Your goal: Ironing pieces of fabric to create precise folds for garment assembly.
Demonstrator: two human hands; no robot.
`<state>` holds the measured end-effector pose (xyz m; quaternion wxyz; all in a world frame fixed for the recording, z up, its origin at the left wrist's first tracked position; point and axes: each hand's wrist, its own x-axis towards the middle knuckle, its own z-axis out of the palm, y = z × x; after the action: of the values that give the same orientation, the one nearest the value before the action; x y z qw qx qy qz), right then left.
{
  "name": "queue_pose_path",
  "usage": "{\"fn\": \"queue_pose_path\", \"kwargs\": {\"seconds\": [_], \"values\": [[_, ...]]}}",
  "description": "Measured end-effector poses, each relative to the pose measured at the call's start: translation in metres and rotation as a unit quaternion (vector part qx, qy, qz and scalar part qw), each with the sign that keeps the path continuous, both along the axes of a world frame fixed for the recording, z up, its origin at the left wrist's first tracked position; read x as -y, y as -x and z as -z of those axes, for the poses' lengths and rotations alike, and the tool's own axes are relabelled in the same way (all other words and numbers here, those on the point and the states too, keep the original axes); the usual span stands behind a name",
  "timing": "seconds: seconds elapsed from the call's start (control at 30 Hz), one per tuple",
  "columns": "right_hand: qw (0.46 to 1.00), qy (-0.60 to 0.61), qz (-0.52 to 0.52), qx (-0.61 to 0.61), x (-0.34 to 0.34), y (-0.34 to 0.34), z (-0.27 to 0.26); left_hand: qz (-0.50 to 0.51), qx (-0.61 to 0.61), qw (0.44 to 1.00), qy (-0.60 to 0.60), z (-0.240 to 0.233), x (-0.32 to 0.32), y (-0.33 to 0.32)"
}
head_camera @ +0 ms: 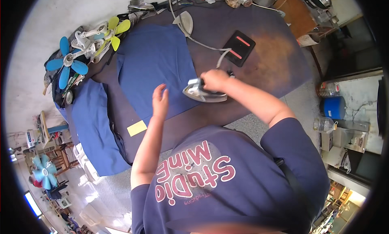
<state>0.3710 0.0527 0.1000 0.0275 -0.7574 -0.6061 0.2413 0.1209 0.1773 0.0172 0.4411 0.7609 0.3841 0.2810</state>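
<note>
My right hand (215,81) grips the handle of a steam iron (204,92), whose tip meets the right edge of a piece of blue fabric (155,64) spread on the dark-covered table. Over the fabric's lower part is my left hand (160,100), fingers apart and holding nothing; whether it touches the cloth I cannot tell. A yellow paper or card (137,128) lies by the fabric's lower corner. Up and to the right of the iron is a black iron rest (239,48) with two red strips. The iron's pale cord crosses the table near it.
More blue fabric (94,127) hangs over the table's left end. Two small fans, one blue-bladed (68,60) and one yellow-bladed (113,32), stand along the back left. A white iron-shaped plate (184,23) lies at the back. Plastic jugs and a blue container (334,107) are at the right.
</note>
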Motion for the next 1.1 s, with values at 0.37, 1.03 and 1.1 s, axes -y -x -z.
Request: {"fn": "queue_pose_path", "kwargs": {"seconds": [0.37, 1.03, 1.1], "values": [[0.963, -0.036, 0.227, 0.14, 0.014, -0.17, 0.012, 0.0, -0.495, 0.863, -0.104, 0.008, -0.036, 0.201], [0.999, 0.037, -0.032, 0.022, 0.04, -0.005, 0.08, 0.041, -0.412, 0.882, -0.226, 0.015, -0.033, 0.221], [1.0, 0.014, -0.001, 0.008, 0.043, -0.001, 0.074, 0.015, -0.376, 0.903, -0.21, 0.015, -0.019, 0.224]]}}
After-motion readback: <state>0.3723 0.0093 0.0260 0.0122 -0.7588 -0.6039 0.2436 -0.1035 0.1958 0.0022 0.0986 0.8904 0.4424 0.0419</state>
